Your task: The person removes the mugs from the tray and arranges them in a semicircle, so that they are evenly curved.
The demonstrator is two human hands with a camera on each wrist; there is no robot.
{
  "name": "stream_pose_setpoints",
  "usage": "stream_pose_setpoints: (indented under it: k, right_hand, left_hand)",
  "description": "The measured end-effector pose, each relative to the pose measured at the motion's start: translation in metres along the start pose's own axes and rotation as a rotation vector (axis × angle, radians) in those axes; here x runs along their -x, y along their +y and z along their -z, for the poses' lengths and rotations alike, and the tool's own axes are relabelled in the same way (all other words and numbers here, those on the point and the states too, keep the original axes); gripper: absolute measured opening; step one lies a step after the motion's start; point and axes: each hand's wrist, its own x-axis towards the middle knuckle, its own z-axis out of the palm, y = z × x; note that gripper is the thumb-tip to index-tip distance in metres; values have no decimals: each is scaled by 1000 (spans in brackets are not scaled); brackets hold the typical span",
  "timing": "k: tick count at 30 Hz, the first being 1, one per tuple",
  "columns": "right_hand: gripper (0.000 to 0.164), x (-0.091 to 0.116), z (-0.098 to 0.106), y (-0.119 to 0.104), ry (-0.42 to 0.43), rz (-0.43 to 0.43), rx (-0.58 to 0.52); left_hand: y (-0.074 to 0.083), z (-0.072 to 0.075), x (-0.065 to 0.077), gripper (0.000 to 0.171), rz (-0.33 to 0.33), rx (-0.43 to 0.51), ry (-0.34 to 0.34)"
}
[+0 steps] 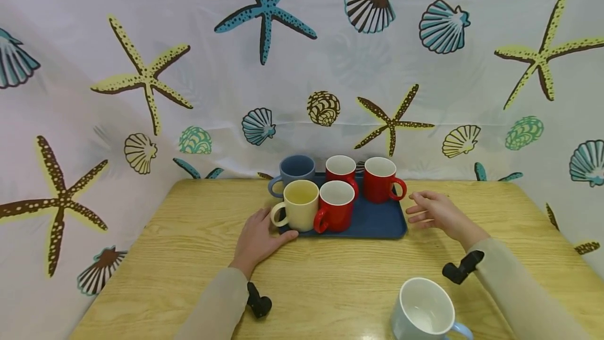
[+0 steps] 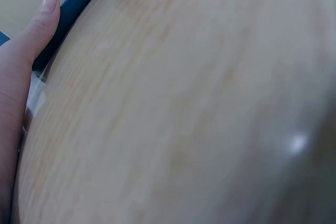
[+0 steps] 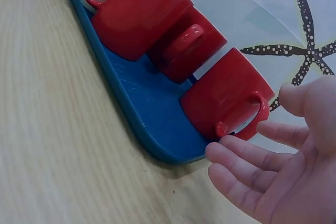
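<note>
A dark blue tray (image 1: 375,219) on the table bears a grey-blue mug (image 1: 298,169), a pale yellow mug (image 1: 303,209) and three red mugs with white insides, among them a front one (image 1: 338,211) and a right one (image 1: 377,185). My left hand (image 1: 259,240) lies at the tray's front left corner beside the yellow mug's handle. In the left wrist view its thumb (image 2: 42,30) stretches along the tray's rim. My right hand (image 1: 436,214), fingers spread and holding nothing, hovers just off the tray's right edge, near the right red mug's handle (image 3: 257,116).
A light blue mug (image 1: 422,311) with a white inside stands at the front right of the wooden table (image 1: 325,282), near my right forearm. Behind the tray hangs a white cloth (image 1: 292,77) printed with shells and starfish.
</note>
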Motion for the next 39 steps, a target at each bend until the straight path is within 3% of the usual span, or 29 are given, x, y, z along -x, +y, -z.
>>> stream_pose_setpoints:
  k: [6,15,22,39]
  right_hand:
    - [73,-14,1,-2,35,-31,-5]
    - [67,-29,-2,1,82,-63,4]
    - [64,-43,-2,3,54,-62,-52]
    - [64,-51,-7,-6,23,-88,-41]
  left_hand:
    - [0,-1,0,101,0,8,-7]
    - [-2,-1,3,101,10,17,7]
    - [-3,0,2,101,8,11,12]
    - [-2,-2,-1,100,-14,8,26]
